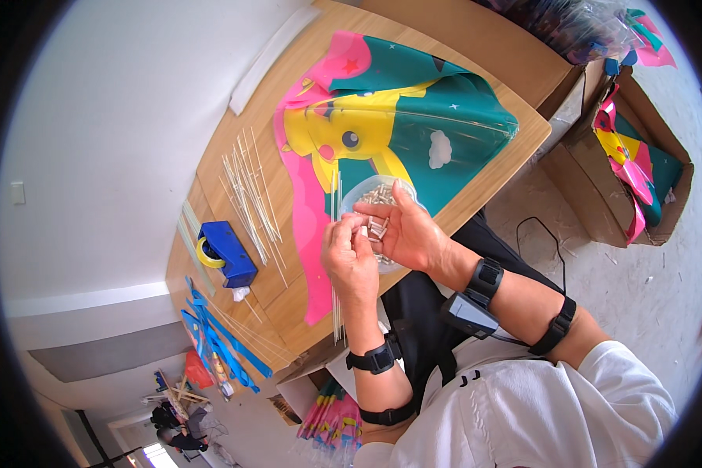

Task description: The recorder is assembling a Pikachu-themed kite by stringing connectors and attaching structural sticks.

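Observation:
My right hand (417,238) is cupped palm up, with several small white tubes (377,228) lying in it. Beside it, my left hand (349,253) is closed in a pinch, fingertips on a small white piece at the edge of the right palm. Underneath both hands is a translucent plastic tub (356,193) filled with more of these short tubes. Thin white rods (336,312) run past the left hand and over the table edge; whether that hand grips them, I cannot tell. A pink, green and yellow cartoon-printed sheet (468,117) lies beyond the tub.
Loose white rods (249,195) lie on the wooden table (292,343), left of the sheet. A blue tape dispenser (230,253) and blue strips (218,335) are near its left end. On the floor at right stands a cardboard box (577,183) holding printed sheets.

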Demonstrator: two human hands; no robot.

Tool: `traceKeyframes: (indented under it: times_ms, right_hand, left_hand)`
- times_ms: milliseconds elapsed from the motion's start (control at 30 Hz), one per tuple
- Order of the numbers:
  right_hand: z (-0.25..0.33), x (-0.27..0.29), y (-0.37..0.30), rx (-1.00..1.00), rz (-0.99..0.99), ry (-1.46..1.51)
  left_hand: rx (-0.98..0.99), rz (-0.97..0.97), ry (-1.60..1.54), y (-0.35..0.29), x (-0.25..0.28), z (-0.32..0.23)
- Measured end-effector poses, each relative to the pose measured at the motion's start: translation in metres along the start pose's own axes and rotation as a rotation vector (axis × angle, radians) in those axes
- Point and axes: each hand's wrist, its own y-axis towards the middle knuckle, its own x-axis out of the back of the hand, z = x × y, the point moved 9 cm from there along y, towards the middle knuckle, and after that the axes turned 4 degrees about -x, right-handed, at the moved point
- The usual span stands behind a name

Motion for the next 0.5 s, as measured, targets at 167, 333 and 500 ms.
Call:
traceKeyframes:
  times_ms: [167, 333, 500]
  right_hand:
    - [-0.003, -0.002, -0.002, -0.042, 0.000, -0.015]
    - [-0.004, 0.003, -0.003, -0.075, -0.021, -0.061]
    - [-0.002, 0.003, -0.008, -0.050, -0.117, -0.132]
  left_hand:
    - [-0.078, 0.061, 0.159, 0.003, -0.004, -0.011]
    - [-0.123, 0.153, 0.315, 0.007, -0.010, -0.012]
    - [0.084, 0.015, -0.121, 0.005, 0.001, 0.022]
